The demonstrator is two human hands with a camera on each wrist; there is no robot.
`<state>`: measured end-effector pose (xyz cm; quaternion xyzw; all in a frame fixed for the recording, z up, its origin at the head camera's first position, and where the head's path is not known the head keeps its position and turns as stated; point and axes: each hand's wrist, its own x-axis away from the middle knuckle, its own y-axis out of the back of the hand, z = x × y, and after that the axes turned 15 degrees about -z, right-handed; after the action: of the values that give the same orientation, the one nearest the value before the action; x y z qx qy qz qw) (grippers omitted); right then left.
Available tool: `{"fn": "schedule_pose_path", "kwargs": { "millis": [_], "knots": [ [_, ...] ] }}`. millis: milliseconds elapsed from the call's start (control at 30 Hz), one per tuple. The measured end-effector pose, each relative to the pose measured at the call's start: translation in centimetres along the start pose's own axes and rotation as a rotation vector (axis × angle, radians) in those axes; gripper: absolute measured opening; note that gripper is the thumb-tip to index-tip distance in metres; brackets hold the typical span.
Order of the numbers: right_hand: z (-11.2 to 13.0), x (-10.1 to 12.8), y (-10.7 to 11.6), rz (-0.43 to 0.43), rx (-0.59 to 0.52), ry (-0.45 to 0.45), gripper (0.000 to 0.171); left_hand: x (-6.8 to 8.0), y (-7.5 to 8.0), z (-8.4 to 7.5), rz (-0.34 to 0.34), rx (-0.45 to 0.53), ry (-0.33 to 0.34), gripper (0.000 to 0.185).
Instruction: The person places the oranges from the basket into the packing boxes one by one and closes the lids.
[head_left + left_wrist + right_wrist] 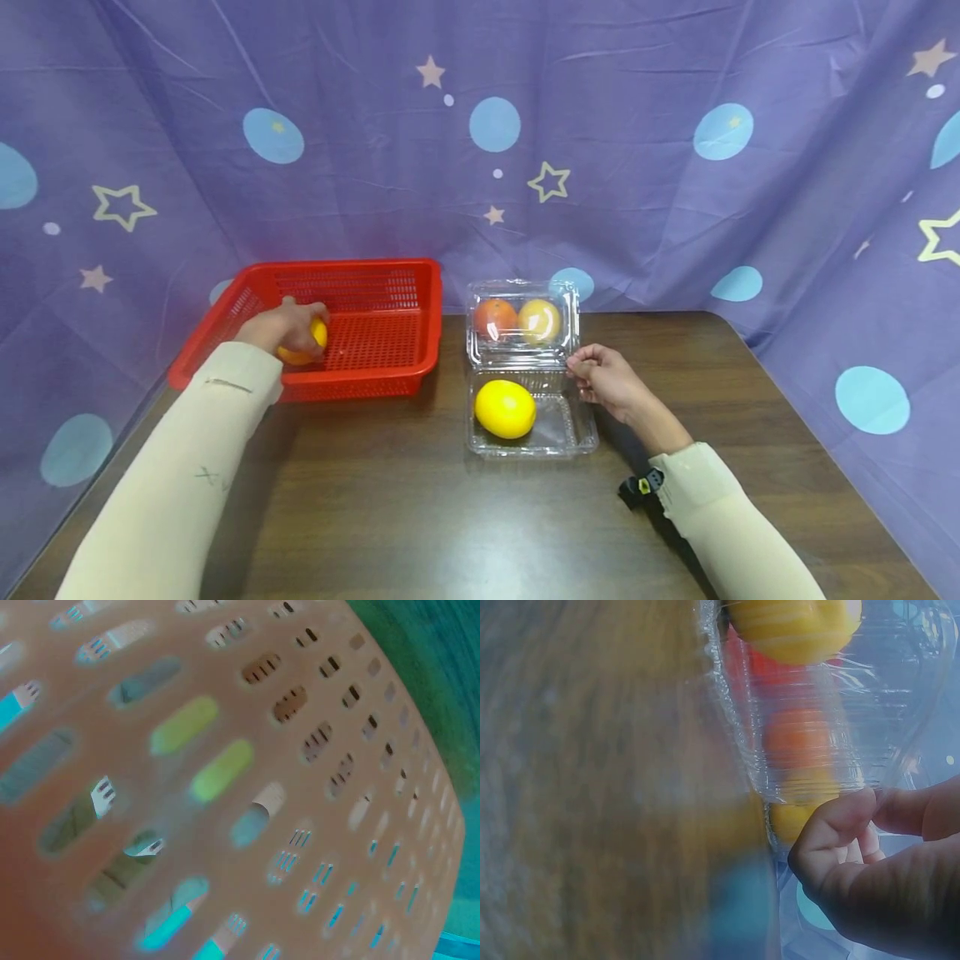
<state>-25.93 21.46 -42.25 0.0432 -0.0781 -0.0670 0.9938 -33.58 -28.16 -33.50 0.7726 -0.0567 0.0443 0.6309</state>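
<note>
two hands busy: left hand (283, 327) gripping a yellow fruit (309, 340) in the red basket (390, 275), right hand (606, 382) pinching the clear clamshell box (525, 367) edge

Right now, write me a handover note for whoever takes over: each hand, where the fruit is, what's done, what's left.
Left hand: grip round a yellow round fruit inside the red perforated plastic basket.
Right hand: pinches the right edge of the open clear plastic clamshell box.
In the box: one large yellow fruit in the near tray. An orange fruit and a pale yellow fruit show at the raised lid.
Done: one fruit at the basket.
Left: apparently the other three.
</note>
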Motion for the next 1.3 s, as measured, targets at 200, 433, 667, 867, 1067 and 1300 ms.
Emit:
{"fn": "schedule_pose_path", "kwargs": {
  "millis": [200,433,667,867,1067,1300],
  "knots": [
    [0.0,0.1,0.0,0.000,-0.003,-0.001,0.007,0.0,0.3,-0.5,-0.092,-0.027,-0.001,0.069],
    [0.0,0.0,0.0,0.000,-0.002,0.001,0.006,0.5,0.8,-2.4,-0.187,-0.051,-0.075,0.067],
    [0.1,0.1,0.0,-0.003,-0.001,-0.002,0.005,0.9,1.3,-4.3,-0.231,-0.067,-0.137,0.070],
    [0.1,0.2,-0.1,-0.002,-0.007,-0.001,0.006,1.2,1.0,-5.9,-0.275,-0.069,-0.204,0.072],
    [0.1,0.2,-0.1,0.000,-0.007,-0.005,0.007,1.6,0.8,-7.9,-0.314,-0.070,-0.266,0.075],
    [0.2,0.2,-0.2,0.000,-0.006,-0.007,0.006,2.2,0.4,-10.5,-0.373,-0.051,-0.352,0.074]
  ]
}}
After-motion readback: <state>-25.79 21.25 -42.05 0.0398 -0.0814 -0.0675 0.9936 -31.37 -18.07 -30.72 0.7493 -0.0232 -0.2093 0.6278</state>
